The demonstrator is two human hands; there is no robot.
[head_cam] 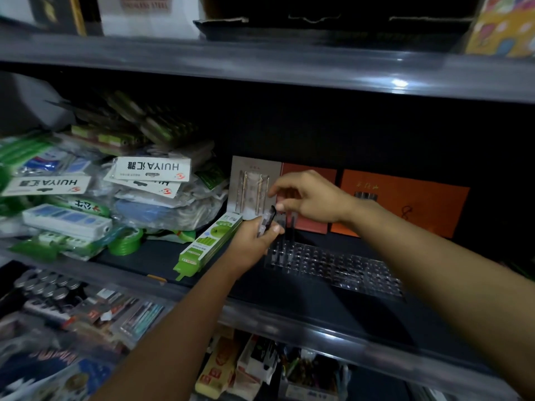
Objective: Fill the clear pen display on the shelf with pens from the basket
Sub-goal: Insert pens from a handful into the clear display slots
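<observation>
Few pens [292, 227] upright in clear display [333, 264], mostly empty holes, left hand [257, 238] gripping pens

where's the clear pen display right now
In the head view, the clear pen display sits on the middle shelf, right of centre, in front of the orange boxes and right of the green package.

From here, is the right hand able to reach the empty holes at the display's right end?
Probably yes. The right hand hovers above the display, and nothing stands on its right end; pens occupy only the left corner.
</observation>
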